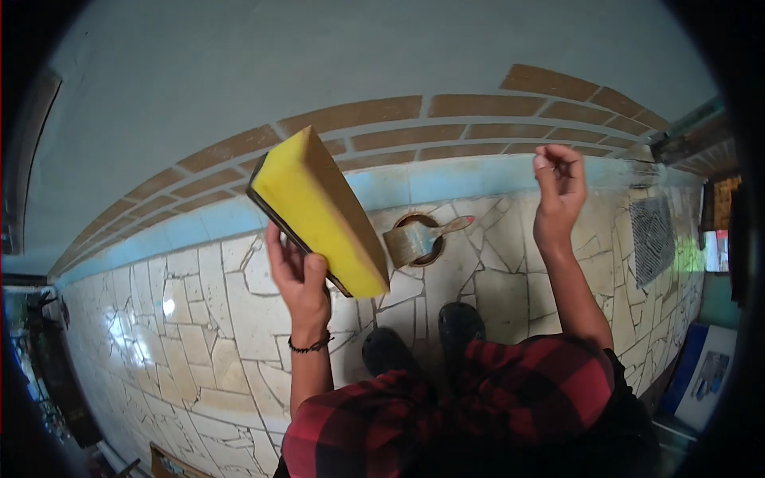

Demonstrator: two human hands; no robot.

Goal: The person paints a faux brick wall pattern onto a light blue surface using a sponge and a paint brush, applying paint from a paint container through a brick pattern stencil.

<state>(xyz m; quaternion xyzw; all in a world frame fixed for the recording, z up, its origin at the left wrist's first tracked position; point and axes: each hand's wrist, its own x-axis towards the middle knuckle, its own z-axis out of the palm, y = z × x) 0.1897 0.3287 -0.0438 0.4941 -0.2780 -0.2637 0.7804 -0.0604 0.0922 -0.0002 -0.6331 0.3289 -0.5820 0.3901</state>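
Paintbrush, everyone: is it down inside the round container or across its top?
Across the top: the paintbrush spans the container, bristles past one side, handle past the other.

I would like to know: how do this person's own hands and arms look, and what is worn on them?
Both the left hand and the right hand are without gloves. On the left wrist sits a thin, dark bracelet, uneven in outline, perhaps braided or beaded; the right wrist shows nothing worn. No sleeve covers the visible forearms.

Left hand (301, 288) is gripping, thumb (315, 269) opposing fingers (276, 251); right hand (560, 191) is hovering raised, its fingers curling loosely inward.
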